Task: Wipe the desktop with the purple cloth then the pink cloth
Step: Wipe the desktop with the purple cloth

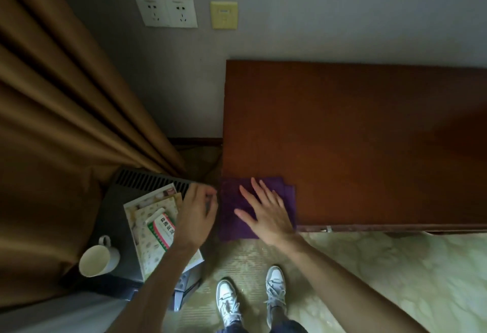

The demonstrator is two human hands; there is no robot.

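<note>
A folded purple cloth (234, 206) lies on the near left corner of the brown wooden desktop (355, 135), its near edge hanging over the front. My right hand (266, 211) rests flat on the cloth with fingers spread. My left hand (196, 208) hovers just left of the desk's edge, fingers curled at the cloth's left border; whether it pinches the cloth is unclear. No pink cloth is in view.
Left of the desk stands a dark low unit (118, 240) holding books (155, 224), a small carton (162, 229) and a white mug (98, 257). A brown curtain (52, 108) hangs at left. Wall sockets (167, 12) are above. My shoes (250, 298) stand on patterned carpet.
</note>
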